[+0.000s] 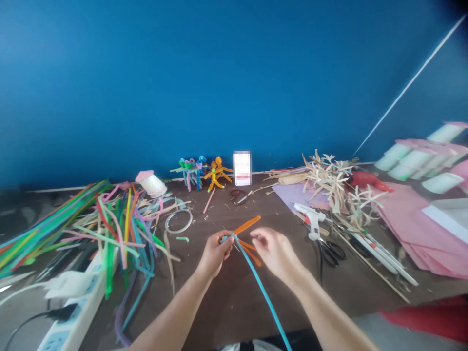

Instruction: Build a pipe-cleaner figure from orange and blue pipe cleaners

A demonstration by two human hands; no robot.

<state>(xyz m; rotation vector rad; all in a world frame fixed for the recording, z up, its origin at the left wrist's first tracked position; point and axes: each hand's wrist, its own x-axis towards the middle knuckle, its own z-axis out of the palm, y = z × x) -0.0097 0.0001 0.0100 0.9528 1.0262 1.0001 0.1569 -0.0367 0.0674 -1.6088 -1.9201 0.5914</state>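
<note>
Over counter (pixel 234 302), left hand (pixel 215 251) pinches blue stem (pixel 260 285), orange loops (pixel 247 224); right hand (pixel 274 248) near, fingers apart. Seemingly binding; next turn likely needs right grip on blue stem.

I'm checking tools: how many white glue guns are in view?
1: the white glue gun, to the right of the right hand, by the black scissors. Others may be hidden.

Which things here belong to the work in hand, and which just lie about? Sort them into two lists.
In use, it seems: blue strip, orange strips, both at the left hand.

Just lying about, apparently: glue gun, scissors, pink paper, power strip.
</note>
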